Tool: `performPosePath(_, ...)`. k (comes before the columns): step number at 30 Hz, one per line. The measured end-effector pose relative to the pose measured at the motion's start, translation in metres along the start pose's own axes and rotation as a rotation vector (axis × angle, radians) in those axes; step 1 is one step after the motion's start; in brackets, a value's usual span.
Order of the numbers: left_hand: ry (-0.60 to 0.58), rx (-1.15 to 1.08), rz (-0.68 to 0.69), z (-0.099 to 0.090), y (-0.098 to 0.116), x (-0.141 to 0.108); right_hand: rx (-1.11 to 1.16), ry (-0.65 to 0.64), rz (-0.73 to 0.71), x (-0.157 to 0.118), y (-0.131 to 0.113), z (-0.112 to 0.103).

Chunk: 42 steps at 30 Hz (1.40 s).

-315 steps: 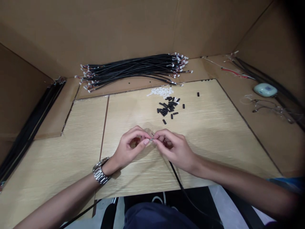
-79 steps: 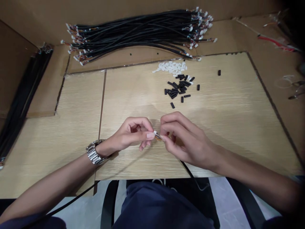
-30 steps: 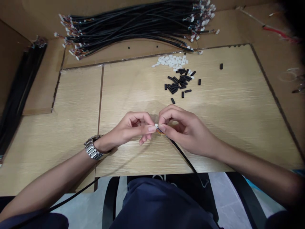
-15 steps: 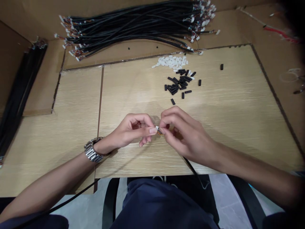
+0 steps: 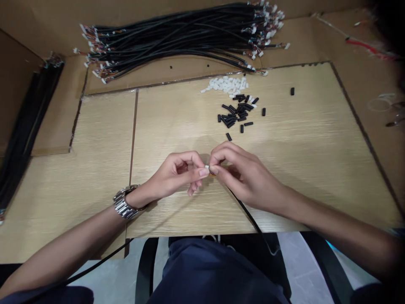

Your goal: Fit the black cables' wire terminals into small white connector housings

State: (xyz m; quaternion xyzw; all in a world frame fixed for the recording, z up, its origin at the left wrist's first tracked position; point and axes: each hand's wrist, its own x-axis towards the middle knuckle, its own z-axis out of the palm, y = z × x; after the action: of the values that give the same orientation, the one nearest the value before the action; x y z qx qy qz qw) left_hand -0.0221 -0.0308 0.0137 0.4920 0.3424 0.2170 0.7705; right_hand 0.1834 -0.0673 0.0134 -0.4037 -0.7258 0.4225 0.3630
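My left hand (image 5: pixel 182 174) pinches a small white connector (image 5: pixel 206 167) between thumb and forefinger. Close against it, my right hand (image 5: pixel 242 171) grips thin coloured wires (image 5: pixel 212 175) at the connector's side, with thumb and fingertips pressed together. Fingers cover most of the wires, so how they sit in the connector cannot be seen. A black cable (image 5: pixel 245 209) runs from under my right hand down over the table's front edge. On my left wrist is a metal watch (image 5: pixel 125 202).
Beyond my hands lie a pile of short black sleeves (image 5: pixel 240 113) and a heap of white connector housings (image 5: pixel 226 84). A bundle of finished-looking black cables (image 5: pixel 177 36) rests along the cardboard at the back. More black cables (image 5: pixel 28 131) lie at the left.
My right hand has shifted slightly left, closer to the connector, and more of the black cable shows below it. The connector has turned slightly; my left hand keeps its pinch.
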Motion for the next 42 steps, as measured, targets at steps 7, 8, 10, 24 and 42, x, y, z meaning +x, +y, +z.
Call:
performPosePath(7,0.029,-0.001,0.094,-0.004,-0.007,0.000,0.551,-0.028,0.369,0.008,0.003,0.000)
performPosePath(8,0.033,-0.002,0.103,-0.005,-0.007,0.000,0.583,-0.052,0.402,0.009,0.003,0.000)
performPosePath(10,0.033,0.001,0.112,-0.005,-0.008,0.001,0.630,-0.095,0.443,0.010,0.004,-0.002)
performPosePath(24,-0.021,0.057,0.111,-0.006,-0.008,-0.001,0.749,-0.177,0.480,0.012,-0.002,-0.003)
performPosePath(42,0.108,-0.013,0.250,-0.011,-0.017,0.002,0.874,0.171,0.462,0.010,0.009,0.005)
